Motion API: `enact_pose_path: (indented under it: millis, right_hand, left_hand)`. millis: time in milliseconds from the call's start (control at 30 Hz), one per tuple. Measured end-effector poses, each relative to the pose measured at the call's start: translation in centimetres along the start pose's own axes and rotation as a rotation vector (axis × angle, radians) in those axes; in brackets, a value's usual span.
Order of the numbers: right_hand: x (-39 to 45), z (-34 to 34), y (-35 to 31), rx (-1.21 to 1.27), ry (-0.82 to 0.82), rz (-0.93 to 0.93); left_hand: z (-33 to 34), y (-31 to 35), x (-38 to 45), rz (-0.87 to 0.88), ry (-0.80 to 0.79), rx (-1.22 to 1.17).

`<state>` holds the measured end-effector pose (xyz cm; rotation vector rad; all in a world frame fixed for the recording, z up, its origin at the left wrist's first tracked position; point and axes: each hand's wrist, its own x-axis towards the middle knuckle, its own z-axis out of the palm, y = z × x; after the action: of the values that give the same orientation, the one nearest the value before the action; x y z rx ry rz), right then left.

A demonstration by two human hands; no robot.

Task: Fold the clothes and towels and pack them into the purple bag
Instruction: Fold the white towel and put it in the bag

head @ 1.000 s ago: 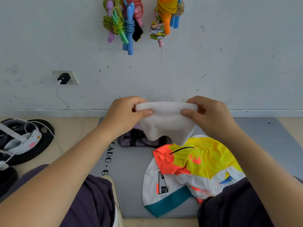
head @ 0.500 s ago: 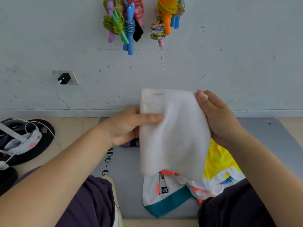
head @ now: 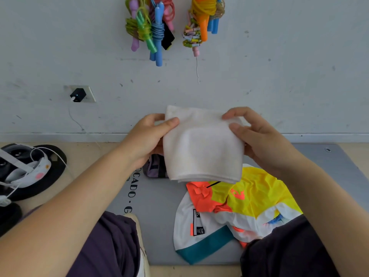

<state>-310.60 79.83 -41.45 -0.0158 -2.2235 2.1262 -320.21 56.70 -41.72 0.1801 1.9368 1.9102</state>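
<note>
I hold a white towel [head: 201, 148] folded into a squarish pad in the air above the mat. My left hand [head: 147, 140] grips its left edge, thumb on the front. My right hand [head: 257, 138] pinches its upper right corner between thumb and fingers. The purple bag [head: 154, 168] lies on the mat behind the towel, mostly hidden by it. A crumpled shirt [head: 235, 208] in yellow, orange, white and teal lies on the mat below the towel, near my right knee.
A grey mat [head: 157, 198] covers the floor in front of me, up to the wall. A white headset on black weight plates [head: 26, 170] sits at the left. Skipping ropes [head: 155, 27] hang on the wall above. A charger [head: 77, 94] is plugged into a socket.
The towel went from a bunched strip to hanging long and unfolded, and is now folded up into a shorter pad. Both hands shifted their grip to its side edges.
</note>
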Motion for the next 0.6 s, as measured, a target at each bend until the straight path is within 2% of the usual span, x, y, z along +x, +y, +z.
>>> enact_pose_path:
  millis: [67, 133, 200, 367, 467, 600]
  right_hand:
    - [0.0, 0.5, 0.3, -0.049, 0.036, 0.002]
    - [0.0, 0.7, 0.4, -0.091, 0.034, 0.016]
    - [0.1, 0.5, 0.5, -0.173, 0.041, 0.033]
    - [0.4, 0.2, 0.4, -0.532, 0.072, -0.024]
    - [0.3, -0.2, -0.1, -0.579, 0.035, -0.083]
    - [-0.1, -0.7, -0.6, -0.579, -0.109, -0.073]
  left_hand:
    - [0.2, -0.4, 0.2, 0.064, 0.027, -0.017]
    - [0.4, -0.7, -0.1, 0.121, -0.113, 0.027]
    - [0.4, -1.0, -0.3, 0.181, -0.205, 0.168]
    - [0.0, -0.5, -0.3, 0.324, -0.114, 0.591]
    - [-0.4, 0.1, -0.3, 0.340, -0.134, 0.576]
    - [-1.8, 0.8, -0.5, 0.198, -0.280, 0.475]
